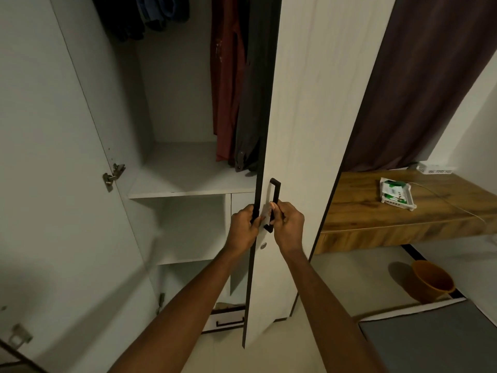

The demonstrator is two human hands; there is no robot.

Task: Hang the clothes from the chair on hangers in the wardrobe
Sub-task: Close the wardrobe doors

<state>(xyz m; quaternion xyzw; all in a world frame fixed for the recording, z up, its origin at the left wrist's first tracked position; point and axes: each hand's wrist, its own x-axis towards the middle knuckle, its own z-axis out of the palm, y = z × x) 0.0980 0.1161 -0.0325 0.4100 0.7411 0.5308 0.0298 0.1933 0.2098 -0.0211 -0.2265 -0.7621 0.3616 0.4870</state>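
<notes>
The dark edge of one wardrobe door (295, 103) was gripped by the left hand (243, 226); its one black handle (273, 203) was clasped by the right hand (289, 224); two shirts, one red (226, 84) and one dark (248, 125), were hung inside; two more dark garments (139, 14) were hung at the top left.

Open wardrobe (188, 168), red shirt (226, 90) hanging inside

I see dim room: dark curtain (419, 76) above wooden desk (376, 224), orange bucket (433, 282) on pale floor (336, 278).
</notes>
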